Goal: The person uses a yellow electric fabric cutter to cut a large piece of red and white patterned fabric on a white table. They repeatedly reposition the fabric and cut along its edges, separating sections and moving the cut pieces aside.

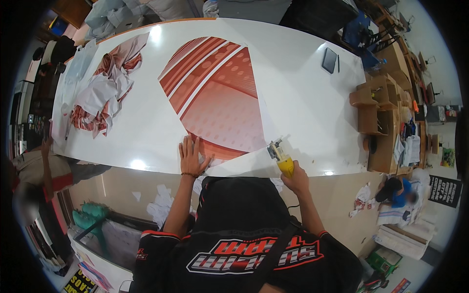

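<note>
A large sheet of fabric printed in red and orange stripes and dots [215,93] lies flat on a long white table [303,97]. My left hand [191,155] presses flat on the sheet's near tip, fingers spread. My right hand [294,178] grips a yellow hand-held electric cutter [282,158] whose metal head rests on the table's near edge, just right of the sheet. A cord runs down from the cutter toward my body.
A crumpled pile of red-and-white offcuts [102,95] lies at the table's left end. A dark tablet [330,60] rests far right on the table. Cardboard boxes [376,105] crowd the right side. One person stands at left [36,171], another sits on the floor at right [398,190].
</note>
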Available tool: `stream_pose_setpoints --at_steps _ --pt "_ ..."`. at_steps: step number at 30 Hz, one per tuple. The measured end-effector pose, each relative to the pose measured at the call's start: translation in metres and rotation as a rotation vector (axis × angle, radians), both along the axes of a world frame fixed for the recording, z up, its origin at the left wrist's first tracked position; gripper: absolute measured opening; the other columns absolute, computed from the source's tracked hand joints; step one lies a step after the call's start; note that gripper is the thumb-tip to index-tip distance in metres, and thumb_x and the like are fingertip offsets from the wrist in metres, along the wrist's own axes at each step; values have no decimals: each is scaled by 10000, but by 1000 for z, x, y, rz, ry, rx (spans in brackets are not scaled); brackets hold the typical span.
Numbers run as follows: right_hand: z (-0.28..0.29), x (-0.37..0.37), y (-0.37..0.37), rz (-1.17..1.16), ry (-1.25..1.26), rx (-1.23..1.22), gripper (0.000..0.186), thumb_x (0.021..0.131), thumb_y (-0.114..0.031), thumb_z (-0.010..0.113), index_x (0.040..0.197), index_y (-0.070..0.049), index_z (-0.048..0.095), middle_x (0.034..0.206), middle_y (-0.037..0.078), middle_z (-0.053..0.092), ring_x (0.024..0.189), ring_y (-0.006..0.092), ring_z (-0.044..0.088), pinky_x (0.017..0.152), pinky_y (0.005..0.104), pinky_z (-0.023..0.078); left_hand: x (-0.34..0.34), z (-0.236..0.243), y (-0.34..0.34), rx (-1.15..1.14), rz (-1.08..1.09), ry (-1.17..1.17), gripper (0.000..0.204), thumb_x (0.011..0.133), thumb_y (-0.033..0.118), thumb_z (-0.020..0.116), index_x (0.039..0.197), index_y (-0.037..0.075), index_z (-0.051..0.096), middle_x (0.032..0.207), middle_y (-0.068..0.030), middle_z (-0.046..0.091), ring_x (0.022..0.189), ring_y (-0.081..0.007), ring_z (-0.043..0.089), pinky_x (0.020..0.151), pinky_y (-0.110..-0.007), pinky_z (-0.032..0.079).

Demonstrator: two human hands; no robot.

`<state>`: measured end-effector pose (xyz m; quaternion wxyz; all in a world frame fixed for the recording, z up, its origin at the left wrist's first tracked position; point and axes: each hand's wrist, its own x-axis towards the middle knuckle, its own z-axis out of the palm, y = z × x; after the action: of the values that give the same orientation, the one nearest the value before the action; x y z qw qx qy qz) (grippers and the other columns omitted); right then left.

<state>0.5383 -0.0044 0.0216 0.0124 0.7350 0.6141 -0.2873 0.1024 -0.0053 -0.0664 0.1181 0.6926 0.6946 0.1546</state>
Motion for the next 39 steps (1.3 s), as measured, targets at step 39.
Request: stream_pose_setpoints --at_steps 39 --pt "10 -42 67 -12 -62 -63 552 777 -362 755 1174 -52 530 979 260 737 955 488 716 820 574 572 -1 5 4 -61 -7 13 981 898 607 693 1624 33 368 1716 -258 237 1598 -443 186 1280 -628 120"
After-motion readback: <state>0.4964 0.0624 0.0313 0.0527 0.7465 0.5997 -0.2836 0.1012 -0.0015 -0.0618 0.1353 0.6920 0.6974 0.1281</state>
